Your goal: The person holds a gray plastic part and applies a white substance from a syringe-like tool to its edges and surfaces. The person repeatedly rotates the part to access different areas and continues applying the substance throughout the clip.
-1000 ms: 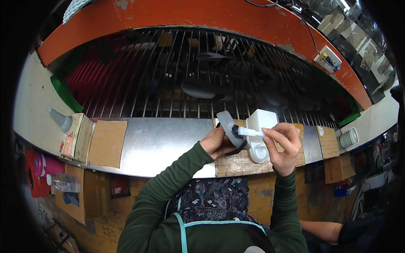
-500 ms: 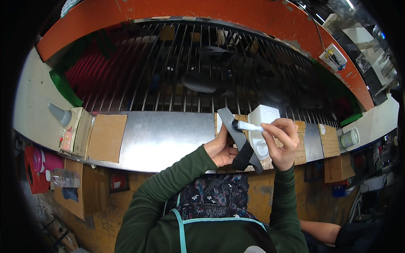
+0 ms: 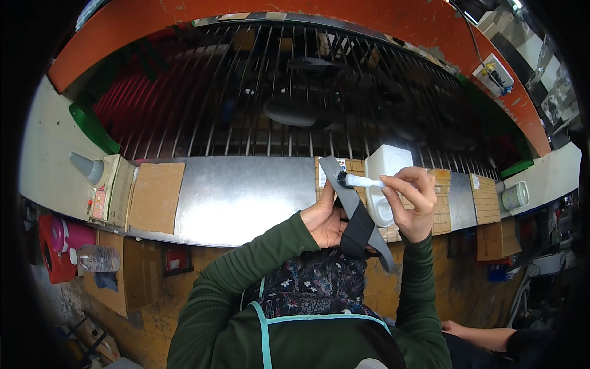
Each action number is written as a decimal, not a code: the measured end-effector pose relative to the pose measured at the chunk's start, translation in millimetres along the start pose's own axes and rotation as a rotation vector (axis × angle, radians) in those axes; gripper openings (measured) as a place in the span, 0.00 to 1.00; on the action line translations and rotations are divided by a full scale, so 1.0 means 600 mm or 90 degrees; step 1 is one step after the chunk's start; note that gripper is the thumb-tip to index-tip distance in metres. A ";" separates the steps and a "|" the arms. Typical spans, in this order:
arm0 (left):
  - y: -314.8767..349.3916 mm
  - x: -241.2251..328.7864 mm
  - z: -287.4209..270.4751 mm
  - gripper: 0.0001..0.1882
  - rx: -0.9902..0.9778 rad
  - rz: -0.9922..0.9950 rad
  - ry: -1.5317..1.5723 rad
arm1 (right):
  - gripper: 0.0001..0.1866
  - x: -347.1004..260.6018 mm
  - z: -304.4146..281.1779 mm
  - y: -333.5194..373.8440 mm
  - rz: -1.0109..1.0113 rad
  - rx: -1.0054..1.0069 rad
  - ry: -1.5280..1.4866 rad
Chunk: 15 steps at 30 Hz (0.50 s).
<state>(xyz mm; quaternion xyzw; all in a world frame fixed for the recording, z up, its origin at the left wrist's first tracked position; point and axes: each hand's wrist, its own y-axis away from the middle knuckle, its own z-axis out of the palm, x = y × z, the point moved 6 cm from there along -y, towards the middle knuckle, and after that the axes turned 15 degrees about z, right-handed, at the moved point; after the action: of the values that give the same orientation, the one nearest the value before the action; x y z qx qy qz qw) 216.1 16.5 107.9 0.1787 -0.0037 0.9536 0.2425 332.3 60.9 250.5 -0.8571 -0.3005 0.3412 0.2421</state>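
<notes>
Holding grey strap piece [image 3: 356,212] centre-right of frame | left hand [image 3: 324,220] closed around it | right hand [image 3: 410,203] pinching white brush [image 3: 362,181] | piece looks light, flexible; grip mid-length.

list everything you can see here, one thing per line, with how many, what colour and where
strap: 1, grey and black, held over the bench edge
brush: 1, white handle with dark bristles, tip on the strap's upper end
tub: 1, white, on the cardboard behind the brush
metal bench: 1, silver, centre
cardboard sheet: 1, brown, left on the bench
cone-tip bottle: 1, grey, far left
cup: 1, pale, far right
rod rack: 1, dark, behind the bench
left hand: holds the strap
right hand: holds the brush
</notes>
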 end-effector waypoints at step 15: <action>0.006 0.005 0.012 0.53 -0.023 -0.013 -0.025 | 0.13 0.012 0.002 0.011 -0.003 -0.025 0.030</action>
<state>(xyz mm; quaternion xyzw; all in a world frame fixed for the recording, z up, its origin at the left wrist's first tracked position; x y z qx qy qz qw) 214.4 14.4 116.2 0.1930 -0.0240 0.9471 0.2555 337.9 61.0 242.5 -0.8689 -0.3034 0.3142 0.2329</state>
